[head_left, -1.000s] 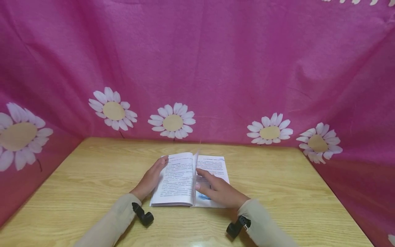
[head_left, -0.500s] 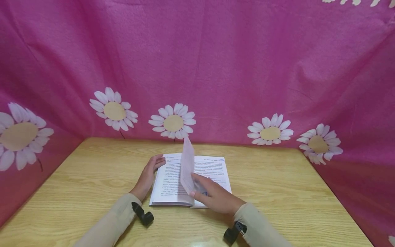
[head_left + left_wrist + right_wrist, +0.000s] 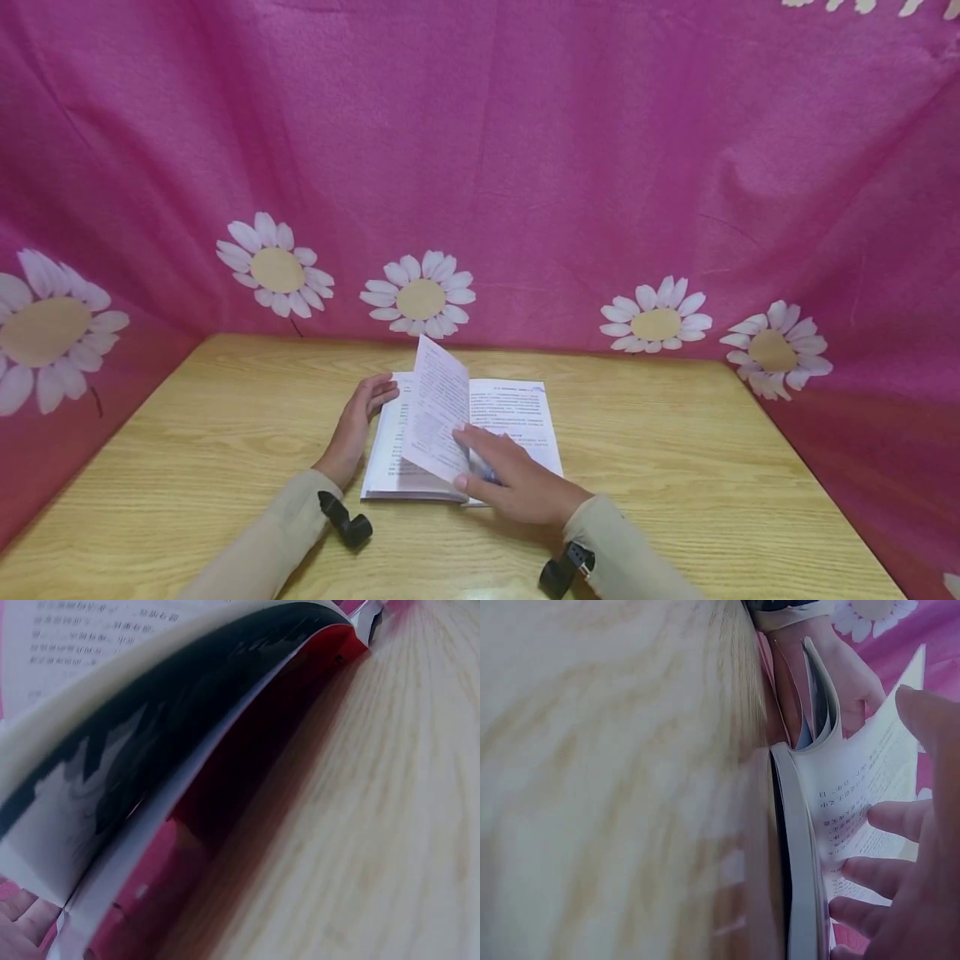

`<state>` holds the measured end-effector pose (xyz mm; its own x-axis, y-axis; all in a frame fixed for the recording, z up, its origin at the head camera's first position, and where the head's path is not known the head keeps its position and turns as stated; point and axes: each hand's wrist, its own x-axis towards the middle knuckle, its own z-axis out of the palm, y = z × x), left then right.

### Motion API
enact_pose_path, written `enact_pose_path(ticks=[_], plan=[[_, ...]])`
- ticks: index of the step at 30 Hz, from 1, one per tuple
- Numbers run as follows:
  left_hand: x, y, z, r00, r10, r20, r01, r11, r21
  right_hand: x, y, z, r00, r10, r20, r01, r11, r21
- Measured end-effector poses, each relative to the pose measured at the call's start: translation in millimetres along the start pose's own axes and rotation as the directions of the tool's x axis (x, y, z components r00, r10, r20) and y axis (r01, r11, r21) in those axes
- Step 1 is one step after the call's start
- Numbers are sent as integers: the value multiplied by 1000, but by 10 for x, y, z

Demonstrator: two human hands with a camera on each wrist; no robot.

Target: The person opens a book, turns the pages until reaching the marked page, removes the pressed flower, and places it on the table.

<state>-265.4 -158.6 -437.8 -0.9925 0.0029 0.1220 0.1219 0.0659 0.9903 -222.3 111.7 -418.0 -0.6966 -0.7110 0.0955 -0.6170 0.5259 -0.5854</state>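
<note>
An open book (image 3: 517, 408) of printed pages lies on the wooden table. One loose page (image 3: 438, 408) stands up from its middle, leaning left over the left-hand pages. My right hand (image 3: 517, 479) is over the right side of the book, fingers spread and fairly straight, its fingertips touching the raised page; the right wrist view shows this too. My left hand (image 3: 352, 429) is at the book's upper left edge, fingertips at the page border, lightly bent. In the left wrist view the book's dark inner leaf (image 3: 150, 727) and red cover (image 3: 300, 682) curve up off the table.
The light wooden table (image 3: 712, 467) spreads around the book. A pink curtain (image 3: 525, 167) with white daisies hangs behind and at both sides. Each sleeve carries a black wrist camera, one on the left (image 3: 347, 521) and one on the right (image 3: 564, 571).
The page has swung from nearly upright at the middle over to the left, with my right hand following leftward. My left fingers have drawn back slightly toward the book's left edge.
</note>
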Motion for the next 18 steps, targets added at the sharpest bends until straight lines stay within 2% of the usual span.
enact_pose_path(ticks=[9, 18], plan=[[6, 1, 10, 1000, -12, -19, 11, 1000, -25, -11, -27, 17, 994, 67, 83, -67, 998, -1], [13, 13, 12, 999, -13, -32, 13, 1000, -15, -12, -19, 36, 997, 30, 72, -28, 999, -38]])
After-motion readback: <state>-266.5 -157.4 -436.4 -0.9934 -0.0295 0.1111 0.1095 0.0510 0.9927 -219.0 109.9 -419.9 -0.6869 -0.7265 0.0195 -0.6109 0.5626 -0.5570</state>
